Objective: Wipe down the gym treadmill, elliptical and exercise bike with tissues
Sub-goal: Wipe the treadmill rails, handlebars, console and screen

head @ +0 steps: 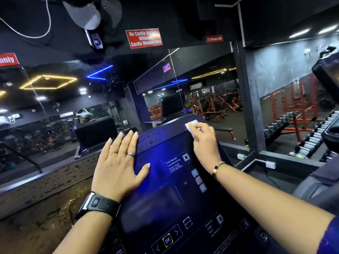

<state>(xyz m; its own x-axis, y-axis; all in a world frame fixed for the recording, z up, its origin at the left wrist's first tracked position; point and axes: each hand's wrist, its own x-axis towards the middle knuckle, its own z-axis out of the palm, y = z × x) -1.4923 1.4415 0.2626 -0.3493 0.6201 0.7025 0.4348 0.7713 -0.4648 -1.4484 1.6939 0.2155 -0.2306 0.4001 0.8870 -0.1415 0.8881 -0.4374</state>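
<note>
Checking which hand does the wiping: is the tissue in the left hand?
No, the right hand holds the tissue on the top corner of the console; the left hand lies flat, empty.

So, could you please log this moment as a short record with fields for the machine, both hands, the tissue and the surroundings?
machine: dark console with a lit OK button; machine type unclear
left hand: flat on the console's upper left, fingers straight
right hand: holds the tissue against the upper right corner
tissue: white, partly under the hand
surroundings: mirror ahead, red sign above
</note>
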